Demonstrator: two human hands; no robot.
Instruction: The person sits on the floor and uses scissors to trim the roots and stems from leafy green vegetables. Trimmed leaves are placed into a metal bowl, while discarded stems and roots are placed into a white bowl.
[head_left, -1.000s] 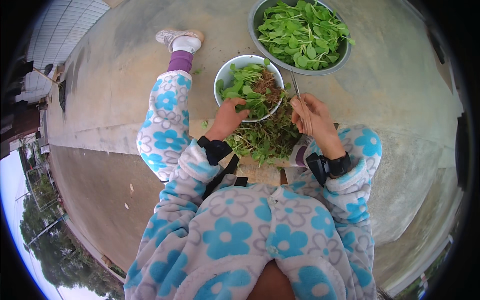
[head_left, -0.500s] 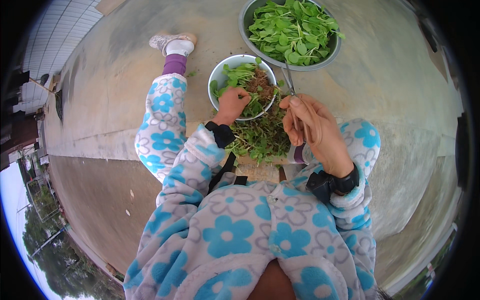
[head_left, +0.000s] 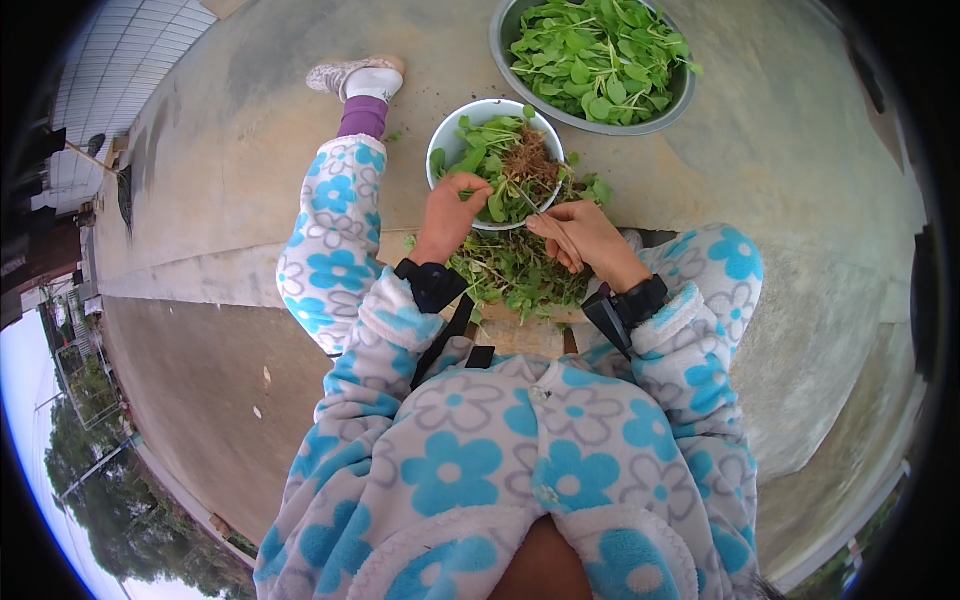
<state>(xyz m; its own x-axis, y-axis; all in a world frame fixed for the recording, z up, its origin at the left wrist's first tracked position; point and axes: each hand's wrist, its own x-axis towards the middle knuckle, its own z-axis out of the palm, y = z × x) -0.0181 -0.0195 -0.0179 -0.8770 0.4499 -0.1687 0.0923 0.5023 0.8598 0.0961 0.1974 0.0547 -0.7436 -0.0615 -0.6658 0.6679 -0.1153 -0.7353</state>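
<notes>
From the head camera, looking straight down, the left hand (head_left: 452, 212) is curled shut around a leafy green sprig (head_left: 478, 190) at the near rim of the small white bowl (head_left: 447, 128), the stem pinched between thumb and fingers with the leaves reaching into the bowl. The right hand (head_left: 580, 235) sits just beside it, fingers drawn together on a thin blade-like tool (head_left: 524, 198) whose tip points at the sprig; how firmly it is gripped cannot be told. Two bowls show: the small white one, holding green leaves and a brown clump of roots (head_left: 530, 160), and a larger grey metal basin (head_left: 505, 62) behind it, full of loose leaves. One heap of untrimmed greens (head_left: 515, 272) lies under both hands on a wooden board (head_left: 520, 335) between the knees. Two black wrist straps are visible, one on each forearm. The bowls nearly touch each other; bare concrete ground (head_left: 800, 180) opens wide to the right and left, and a step edge runs across at the left, beyond the outstretched leg.
</notes>
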